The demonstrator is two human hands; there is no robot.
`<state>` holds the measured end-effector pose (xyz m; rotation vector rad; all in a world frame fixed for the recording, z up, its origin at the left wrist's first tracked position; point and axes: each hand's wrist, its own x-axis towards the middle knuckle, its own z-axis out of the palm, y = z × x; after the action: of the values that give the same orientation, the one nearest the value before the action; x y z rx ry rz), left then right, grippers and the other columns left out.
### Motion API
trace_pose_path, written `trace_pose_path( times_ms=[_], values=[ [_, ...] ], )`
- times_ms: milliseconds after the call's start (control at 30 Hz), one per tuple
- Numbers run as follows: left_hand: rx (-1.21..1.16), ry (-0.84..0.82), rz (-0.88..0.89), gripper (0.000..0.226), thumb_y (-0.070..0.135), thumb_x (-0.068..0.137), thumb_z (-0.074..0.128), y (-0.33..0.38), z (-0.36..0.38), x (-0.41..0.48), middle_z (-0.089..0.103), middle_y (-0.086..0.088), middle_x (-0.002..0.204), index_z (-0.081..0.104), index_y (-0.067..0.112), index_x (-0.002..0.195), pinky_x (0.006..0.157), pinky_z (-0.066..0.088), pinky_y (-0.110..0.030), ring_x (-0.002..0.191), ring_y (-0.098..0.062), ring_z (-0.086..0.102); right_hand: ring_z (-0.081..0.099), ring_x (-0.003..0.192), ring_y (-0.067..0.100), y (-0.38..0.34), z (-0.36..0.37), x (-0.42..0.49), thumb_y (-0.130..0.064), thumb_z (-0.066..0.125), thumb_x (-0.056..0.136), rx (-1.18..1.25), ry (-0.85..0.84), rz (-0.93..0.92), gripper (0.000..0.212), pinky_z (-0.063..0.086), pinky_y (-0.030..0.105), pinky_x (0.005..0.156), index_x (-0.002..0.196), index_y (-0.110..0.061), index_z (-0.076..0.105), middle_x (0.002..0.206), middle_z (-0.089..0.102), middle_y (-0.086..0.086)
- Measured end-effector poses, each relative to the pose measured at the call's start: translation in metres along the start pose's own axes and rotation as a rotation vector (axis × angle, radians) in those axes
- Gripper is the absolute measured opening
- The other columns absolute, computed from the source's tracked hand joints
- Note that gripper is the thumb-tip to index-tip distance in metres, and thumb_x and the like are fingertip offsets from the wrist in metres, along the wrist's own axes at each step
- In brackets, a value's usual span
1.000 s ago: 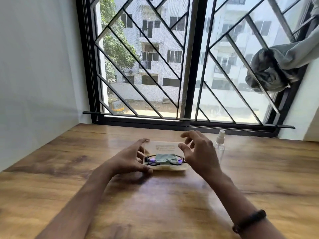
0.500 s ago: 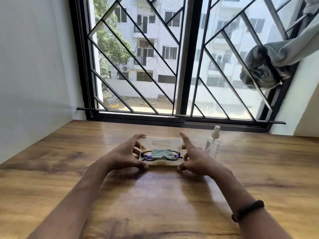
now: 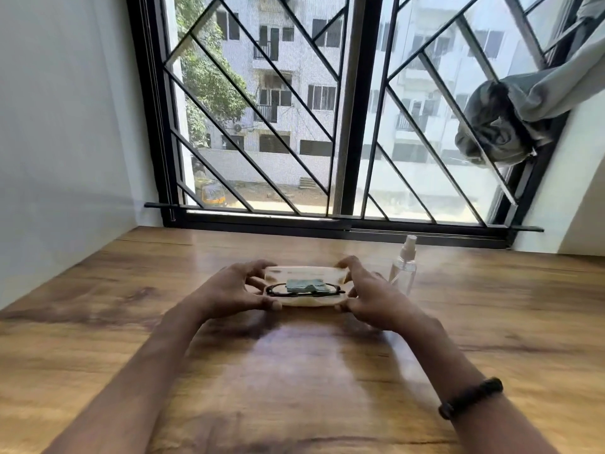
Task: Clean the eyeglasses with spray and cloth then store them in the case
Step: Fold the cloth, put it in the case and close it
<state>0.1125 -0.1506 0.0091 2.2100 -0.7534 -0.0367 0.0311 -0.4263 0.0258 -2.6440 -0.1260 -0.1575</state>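
The left hand (image 3: 229, 290) and right hand (image 3: 370, 296) each grip one end of the open case (image 3: 307, 301). Best to lower its lid (image 3: 304, 271) evenly, keeping the glasses (image 3: 275, 291) and cloth (image 3: 304, 285) tucked inside.

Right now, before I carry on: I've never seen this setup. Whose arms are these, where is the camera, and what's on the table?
There is no machine here. These are a person's bare arms, seen from one camera worn on the head, looking forward and down. The left hand and right hand each grip an end of an open cream hard eyeglass case on the brown wooden table. Inside lie black-framed eyeglasses with a folded grey-green cloth on top. A clear plastic spray bottle stands upright to the case's right.
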Motion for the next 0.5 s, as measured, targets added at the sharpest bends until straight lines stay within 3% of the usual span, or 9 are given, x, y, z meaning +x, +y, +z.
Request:
trace_pose_path(
  times_ms=[67, 167, 233, 300, 400, 500],
  values=[
    [0.027, -0.008, -0.025, 0.061, 0.043, 0.067, 0.092, 0.0022, -0.0006, -0.0019, 0.076, 0.016, 0.109, 0.069, 0.041, 0.123, 0.073, 0.045, -0.002, 0.103, 0.006, 0.068, 0.056, 0.115, 0.027, -0.0014, 0.0014, -0.0012, -0.027, 0.070, 0.089, -0.108, -0.004, -0.007, 0.054, 0.047, 0.041, 0.100, 0.133, -0.033, 0.040, 0.127, 0.061, 0.007],
    [0.022, -0.004, -0.032, 0.079, 0.075, 0.049, 0.083, 0.0070, -0.0014, -0.0060, 0.074, 0.027, 0.108, 0.070, 0.047, 0.122, 0.074, 0.041, 0.002, 0.098, 0.022, 0.062, 0.054, 0.116, 0.029, -0.0030, 0.0019, -0.0016, -0.028, 0.067, 0.091, -0.154, -0.004, -0.018, 0.045, 0.047, 0.043, 0.098, 0.128, -0.032, 0.043, 0.121, 0.064, 0.011],
    [0.016, -0.007, -0.033, 0.076, 0.070, 0.052, 0.082, 0.0067, -0.0013, -0.0064, 0.070, 0.033, 0.108, 0.070, 0.045, 0.123, 0.074, 0.039, 0.003, 0.098, 0.026, 0.059, 0.055, 0.114, 0.029, -0.0035, 0.0019, -0.0024, -0.027, 0.067, 0.091, -0.156, 0.009, -0.028, 0.040, 0.047, 0.044, 0.096, 0.124, -0.034, 0.044, 0.119, 0.065, 0.010],
    [0.018, -0.015, -0.036, 0.069, 0.065, 0.057, 0.084, 0.0059, -0.0016, -0.0060, 0.069, 0.033, 0.114, 0.071, 0.045, 0.122, 0.077, 0.038, 0.003, 0.101, 0.027, 0.057, 0.056, 0.112, 0.030, -0.0044, 0.0016, -0.0037, -0.026, 0.066, 0.090, -0.163, 0.024, -0.033, 0.037, 0.048, 0.044, 0.094, 0.119, -0.036, 0.045, 0.117, 0.066, 0.009],
    [0.009, -0.024, -0.020, 0.087, 0.086, 0.042, 0.075, 0.0037, -0.0024, -0.0059, 0.069, 0.030, 0.117, 0.070, 0.047, 0.119, 0.085, 0.039, 0.003, 0.109, 0.024, 0.056, 0.058, 0.109, 0.032, -0.0065, 0.0014, -0.0054, -0.031, 0.067, 0.090, -0.187, 0.040, -0.038, 0.035, 0.048, 0.042, 0.091, 0.114, -0.040, 0.043, 0.116, 0.065, 0.009],
    [-0.020, -0.028, -0.018, 0.090, 0.091, 0.036, 0.073, 0.0006, -0.0026, -0.0048, 0.071, 0.027, 0.116, 0.072, 0.049, 0.115, 0.095, 0.044, -0.006, 0.111, 0.019, 0.059, 0.057, 0.110, 0.032, -0.0092, -0.0004, -0.0067, -0.030, 0.065, 0.093, -0.231, 0.045, -0.064, 0.035, 0.043, 0.037, 0.084, 0.123, -0.032, 0.047, 0.120, 0.064, 0.011]
  ],
)
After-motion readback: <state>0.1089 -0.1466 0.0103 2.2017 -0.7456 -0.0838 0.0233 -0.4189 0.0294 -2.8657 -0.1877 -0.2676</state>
